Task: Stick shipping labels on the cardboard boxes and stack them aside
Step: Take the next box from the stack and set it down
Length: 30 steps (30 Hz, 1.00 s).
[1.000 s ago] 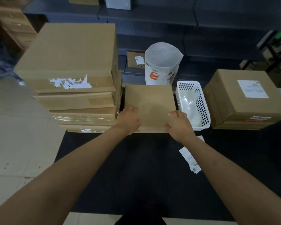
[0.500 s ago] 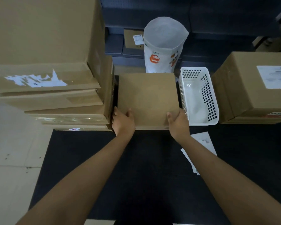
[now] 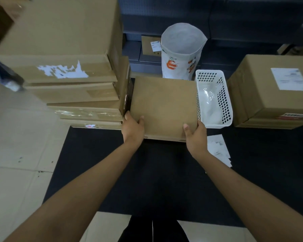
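both hands (image 3: 133, 128) (image 3: 196, 137) now grip one flat box (image 3: 164, 105).

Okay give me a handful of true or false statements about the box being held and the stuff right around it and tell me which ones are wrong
1. Both hands, left hand and right hand, grip the flat cardboard box at its near corners. True.
2. The held box's top face carries a shipping label. False: its top is bare cardboard.
3. A white basket sits directly right of the held box. True.
4. The large box on the right has no label. False: a white label is on its top.
5. Loose labels lie on the black mat near the right hand. True.
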{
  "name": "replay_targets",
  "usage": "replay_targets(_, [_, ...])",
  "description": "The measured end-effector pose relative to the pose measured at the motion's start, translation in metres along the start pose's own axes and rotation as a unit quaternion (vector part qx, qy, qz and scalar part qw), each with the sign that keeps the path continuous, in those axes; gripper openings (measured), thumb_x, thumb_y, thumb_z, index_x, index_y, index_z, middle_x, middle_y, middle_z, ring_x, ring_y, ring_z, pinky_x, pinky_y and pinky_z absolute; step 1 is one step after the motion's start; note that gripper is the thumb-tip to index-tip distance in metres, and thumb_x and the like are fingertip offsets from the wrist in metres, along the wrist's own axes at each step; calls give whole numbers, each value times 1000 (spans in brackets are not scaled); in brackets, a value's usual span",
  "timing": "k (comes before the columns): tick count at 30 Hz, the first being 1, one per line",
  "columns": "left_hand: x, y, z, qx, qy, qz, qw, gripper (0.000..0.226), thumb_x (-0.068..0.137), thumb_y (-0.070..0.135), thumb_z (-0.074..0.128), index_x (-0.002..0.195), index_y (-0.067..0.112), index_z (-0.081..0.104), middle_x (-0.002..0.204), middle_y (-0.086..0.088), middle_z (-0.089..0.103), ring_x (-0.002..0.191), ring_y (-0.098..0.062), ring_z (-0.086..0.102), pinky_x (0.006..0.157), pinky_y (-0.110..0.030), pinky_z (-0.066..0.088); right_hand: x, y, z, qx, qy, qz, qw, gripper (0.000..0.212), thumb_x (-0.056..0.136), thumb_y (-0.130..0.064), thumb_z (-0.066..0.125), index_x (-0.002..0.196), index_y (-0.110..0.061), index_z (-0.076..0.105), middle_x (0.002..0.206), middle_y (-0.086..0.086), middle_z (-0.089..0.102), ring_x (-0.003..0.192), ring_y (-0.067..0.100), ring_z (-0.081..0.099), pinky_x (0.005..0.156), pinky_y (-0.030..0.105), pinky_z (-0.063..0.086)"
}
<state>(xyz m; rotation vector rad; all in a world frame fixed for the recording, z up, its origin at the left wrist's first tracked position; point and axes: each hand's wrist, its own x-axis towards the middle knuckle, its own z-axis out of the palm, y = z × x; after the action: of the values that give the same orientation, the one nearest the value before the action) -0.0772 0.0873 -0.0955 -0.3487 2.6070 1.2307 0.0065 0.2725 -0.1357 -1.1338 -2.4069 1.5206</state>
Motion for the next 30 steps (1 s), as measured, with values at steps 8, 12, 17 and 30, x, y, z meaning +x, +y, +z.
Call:
replay_targets(8, [-79, -35, -39, -36, -3, 12, 999, 62, 96, 35, 52, 147, 9, 28, 144, -11, 39, 129, -30, 42, 106, -44, 38, -89, 4, -20, -4, 27, -31, 999, 57, 91, -43, 58, 136, -10, 45, 131, 7, 54, 119, 24, 53, 104, 44, 44])
replay_targets(12, [-101, -61, -57, -42, -5, 32, 999, 61, 95, 36, 52, 144, 9, 30, 140, -11, 43, 125, -30, 44, 106, -48, 38, -125, 6, -21, -15, 30, -45, 998, 49, 94, -37, 57, 132, -7, 49, 126, 7, 58, 113, 23, 56, 98, 37, 46])
replay_targets(17, [-126, -94, -63, -23, -21, 27, 999, 59, 95, 34, 54, 143, 8, 32, 141, -12, 42, 125, -32, 44, 105, -50, 38, -166, 35, -12, -15, 30, -4, 999, 47, 94, -37, 57, 129, -7, 50, 124, 7, 58, 109, 21, 56, 95, 37, 47])
replay_targets(30, [-148, -144, -48, -8, -47, -2, 999, 61, 95, 37, 53, 144, 10, 29, 142, -11, 37, 124, -30, 43, 102, -48, 42, -187, 71, -4, -67, -1, 3, 998, 55, 91, -41, 60, 133, -8, 45, 127, 10, 54, 114, 26, 54, 98, 42, 46])
